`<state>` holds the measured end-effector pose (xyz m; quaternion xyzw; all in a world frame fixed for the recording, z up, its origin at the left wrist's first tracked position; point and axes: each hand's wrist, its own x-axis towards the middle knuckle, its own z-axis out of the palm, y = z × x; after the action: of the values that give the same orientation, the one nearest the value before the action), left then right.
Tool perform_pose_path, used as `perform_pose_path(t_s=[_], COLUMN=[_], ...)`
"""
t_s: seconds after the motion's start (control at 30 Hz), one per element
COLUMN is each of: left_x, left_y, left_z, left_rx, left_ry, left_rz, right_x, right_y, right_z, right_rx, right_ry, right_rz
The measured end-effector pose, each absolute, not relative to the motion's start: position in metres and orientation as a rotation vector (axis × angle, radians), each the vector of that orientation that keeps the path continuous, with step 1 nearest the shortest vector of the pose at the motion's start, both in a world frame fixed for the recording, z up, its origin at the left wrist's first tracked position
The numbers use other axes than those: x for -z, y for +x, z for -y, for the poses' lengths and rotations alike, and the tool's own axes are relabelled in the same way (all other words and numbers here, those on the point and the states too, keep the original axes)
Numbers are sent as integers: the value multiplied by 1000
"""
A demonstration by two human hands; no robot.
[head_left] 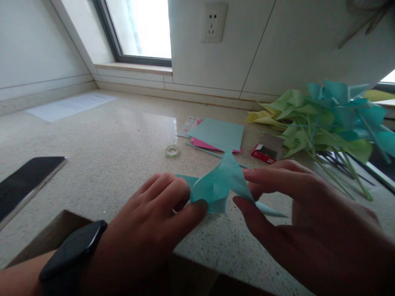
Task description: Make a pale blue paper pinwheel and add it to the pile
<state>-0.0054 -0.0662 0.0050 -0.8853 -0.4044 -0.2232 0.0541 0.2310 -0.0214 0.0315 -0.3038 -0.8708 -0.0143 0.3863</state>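
Observation:
Between my hands, above the counter's front part, is a turquoise folded paper flower (214, 185) with curled, pointed petals. My left hand (157, 209), a black watch on its wrist, pinches the flower's near left side between thumb and curled fingers. On the other side my right hand (286, 209) has thumb and forefinger closed on a petal at the right. One pointed petal sticks up in the middle, and another tip reaches right under my right hand. Behind the flower, a thin paper stick (203, 150) lies on the counter, partly hidden.
A stack of light blue and pink paper sheets (219, 133) lies at the back, with a tape roll (172, 151) left of it and a small red box (267, 149) right of it. Several paper flowers (336, 111) pile up at the right. A phone (27, 185) lies left; a printed sheet (70, 106) lies behind.

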Motion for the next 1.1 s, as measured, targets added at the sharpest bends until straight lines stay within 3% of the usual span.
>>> perform_pose_path(t_s=[0.67, 1.1], left_x=[-12, -12], left_y=[-10, -6], left_z=[64, 61], left_rx=[867, 929], left_ry=[-2851, -2833], left_rz=[1505, 1493], right_x=[-32, -32], right_y=[244, 235], right_z=[11, 7], right_rx=[330, 9], right_ry=[-626, -649], right_rz=[2186, 2197])
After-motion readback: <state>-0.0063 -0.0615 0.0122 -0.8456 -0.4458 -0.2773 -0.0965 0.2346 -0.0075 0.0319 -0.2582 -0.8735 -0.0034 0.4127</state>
